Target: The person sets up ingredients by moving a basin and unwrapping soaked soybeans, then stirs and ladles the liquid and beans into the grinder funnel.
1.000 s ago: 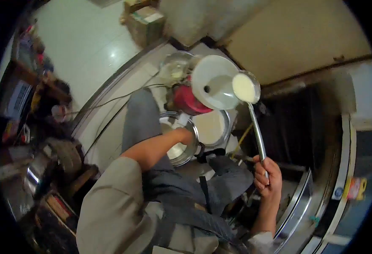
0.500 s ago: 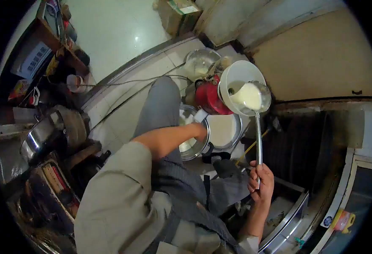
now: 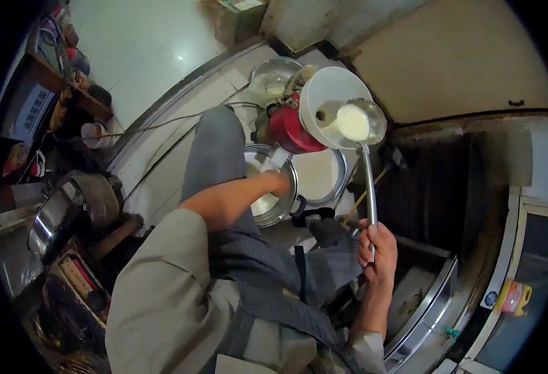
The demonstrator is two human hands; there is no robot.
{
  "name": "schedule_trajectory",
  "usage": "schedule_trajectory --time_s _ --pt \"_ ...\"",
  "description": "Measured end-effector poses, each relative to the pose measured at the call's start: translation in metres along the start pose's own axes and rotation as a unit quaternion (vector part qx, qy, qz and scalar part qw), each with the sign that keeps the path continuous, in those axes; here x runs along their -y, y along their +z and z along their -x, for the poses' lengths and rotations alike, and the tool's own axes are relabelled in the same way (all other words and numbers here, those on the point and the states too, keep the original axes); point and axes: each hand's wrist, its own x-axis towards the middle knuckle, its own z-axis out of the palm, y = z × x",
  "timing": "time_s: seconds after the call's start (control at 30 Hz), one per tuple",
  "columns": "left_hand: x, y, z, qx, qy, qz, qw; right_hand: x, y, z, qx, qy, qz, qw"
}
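My right hand is closed around the long metal handle of a ladle. The ladle's bowl is tipped over a wide white funnel-shaped hopper, and thick creamy-white liquid runs from it onto the hopper's wall. The hopper sits above a red machine on the floor. My left hand is inside the right part of a metal pot, beneath a white spout-like piece; its fingers are hidden. Beside this pot stands another metal pot filled with off-white liquid.
Behind the machine is a metal basin with pale residue. A cable crosses the tiled floor. Cluttered shelves and a steel pot stand to the left. A cardboard box sits at the back, and an open metal drawer at the right.
The whole view has shifted, so everything appears further left and up. The ladle is still tipped over the hopper, with its liquid spreading toward the hopper's middle. My left hand stays in the pot.
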Motion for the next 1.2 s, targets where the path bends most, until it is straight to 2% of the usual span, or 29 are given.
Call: schedule_trajectory --time_s 0.37,0.47,1.2 --pt "0.013 0.017 -0.022 -0.036 0.0 -0.006 0.999 -0.002 0.002 0.0 -0.018 -0.003 0.013 1.0" --pt "0.001 -0.006 0.002 -0.008 -0.021 0.01 1.0 -0.004 -0.001 0.001 -0.019 0.003 0.001 1.0" --pt "0.012 0.002 -0.012 -0.009 0.001 0.001 1.0 -0.015 0.0 0.005 -0.053 -0.022 0.012 0.998"
